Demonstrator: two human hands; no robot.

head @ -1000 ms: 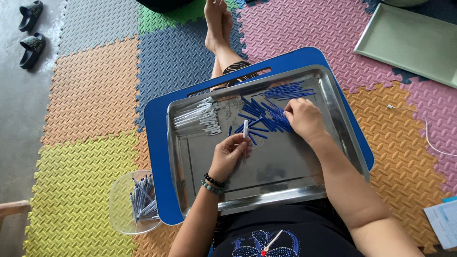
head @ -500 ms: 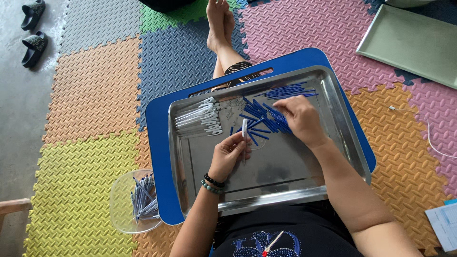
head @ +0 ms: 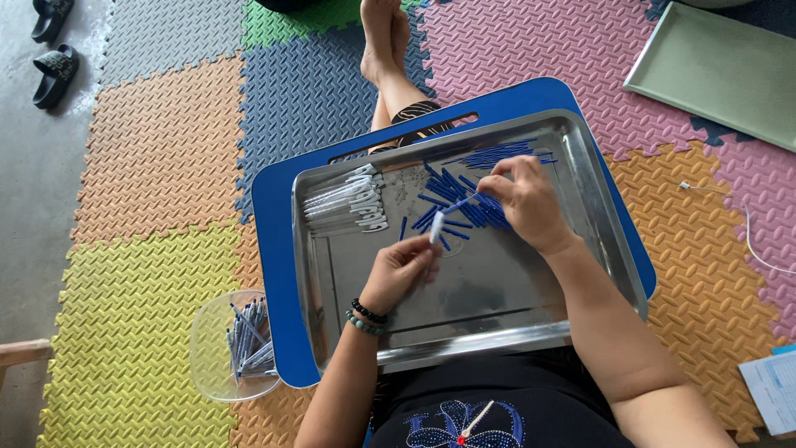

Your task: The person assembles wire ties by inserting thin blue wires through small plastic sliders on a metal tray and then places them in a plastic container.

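Observation:
A steel tray (head: 497,332) rests on a blue plastic tray (head: 278,249) across my lap. My left hand (head: 402,270) is closed on a small white pen part (head: 436,226), holding it upright over the tray's middle. My right hand (head: 522,199) pinches a thin blue rod (head: 458,206) whose free end points toward the white part. Under and around my right hand lies a pile of blue rods (head: 464,199), with more blue rods (head: 502,153) at the far edge. A row of white pen parts (head: 348,203) lies in the tray's far left corner.
A clear plastic bowl (head: 217,348) with several assembled pens sits on the foam mat at my left. A pale green tray (head: 717,70) lies at the far right. Black sandals (head: 54,46) are on the concrete at far left. Papers (head: 771,390) lie at right.
My right hand has drawn a blue rod out of the pile and brought it toward the white part in my left hand. My left hand has barely moved.

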